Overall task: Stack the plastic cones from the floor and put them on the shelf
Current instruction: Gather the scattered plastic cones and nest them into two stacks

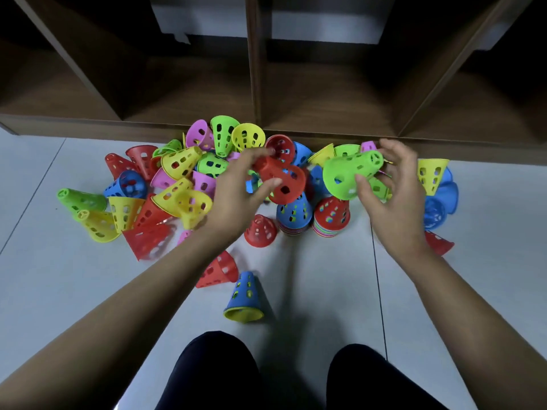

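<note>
Starting at the left, pass over the loose heap of cones (177,179) strewn across the floor (44,276); nothing to do there yet. Moving toward the middle, find the left hand (236,193) pinching a red cone (284,180) between thumb and curled fingers, held in the air over the pile with its wide mouth facing down and right. Directly beneath, spot two upright stacks standing side by side on the floor: a blue-topped stack (294,216) and a red-topped stack (331,217), seemingly just apart. Further right, find the right hand (393,202) gripping a green cone (346,173), thumb on the near wall, fingers bent behind the narrow end, tip pointing up and right. Probably about to nest both held cones. For a clean job: turn each cone mouth-down, centre it over the narrow top of one stack, lower straight and press lightly until seated. Take one cone at a time, red first, being nearest the blue-topped stack, and steady that stack to avoid toppling its neighbour. Beyond all this, along the top, aim later for the shelf (257,84), with no cones showing in its visible bays.
</note>
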